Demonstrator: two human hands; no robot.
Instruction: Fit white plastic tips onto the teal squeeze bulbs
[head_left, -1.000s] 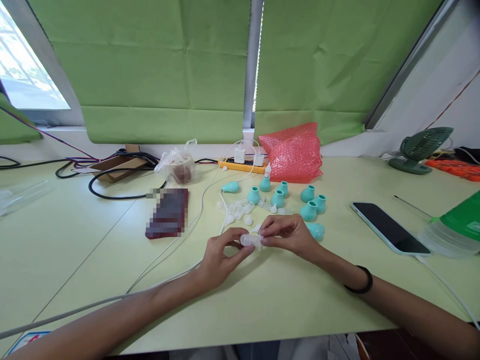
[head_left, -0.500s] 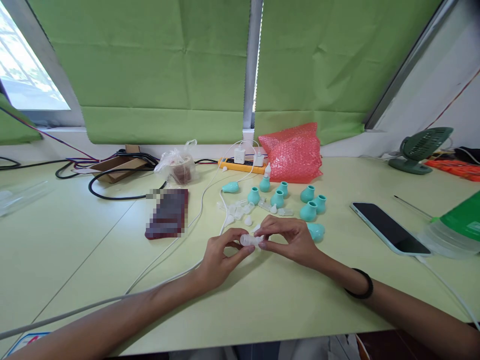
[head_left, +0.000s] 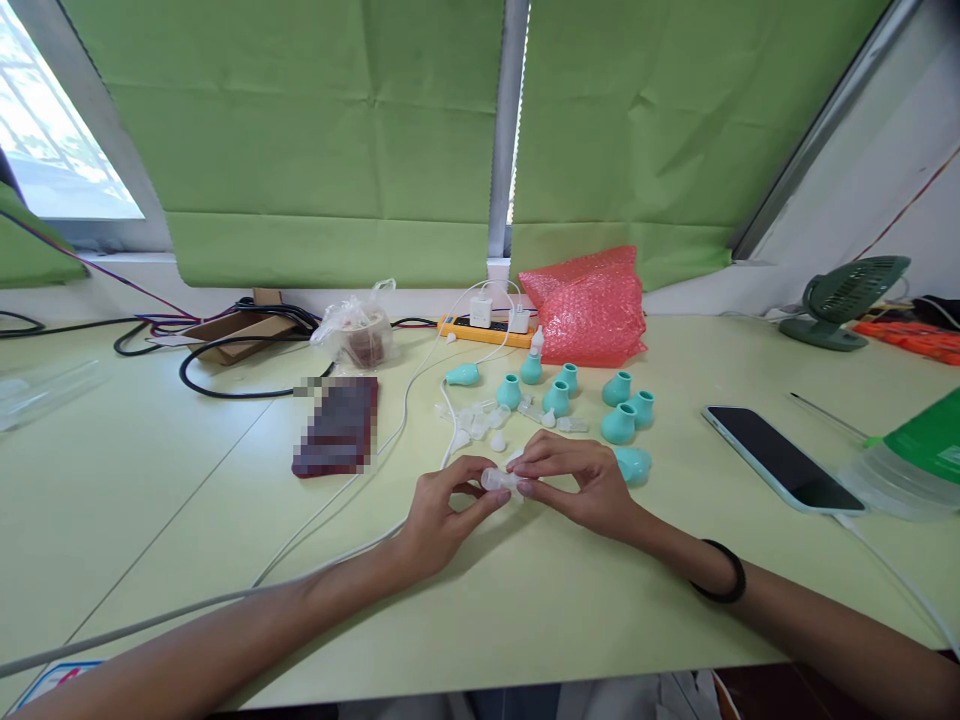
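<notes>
Between my two hands is a small clear plastic tube [head_left: 496, 480], held level just above the table. My left hand [head_left: 442, 510] pinches its left part between thumb and fingers. My right hand [head_left: 577, 480] closes on the right end, where fingertips hide part of it. Behind the hands lie loose clear plastic pieces [head_left: 476, 415] and a small white tip [head_left: 498, 441]. Several teal rubber bulbs [head_left: 619, 424] stand farther back, and one bulb [head_left: 634, 465] lies on its side by my right hand. Another upright bulb [head_left: 531, 368] carries a white nozzle [head_left: 537, 340].
A white cable [head_left: 337, 562] runs across the table and over my left forearm. On the right are a phone [head_left: 780, 455], a green-labelled container [head_left: 915, 460] and a small fan [head_left: 847, 300]. Red bubble wrap [head_left: 589, 310] and a power strip [head_left: 487, 332] lie at the back.
Both hands stay almost still with the tube between them. The whole view has shifted very slightly.
</notes>
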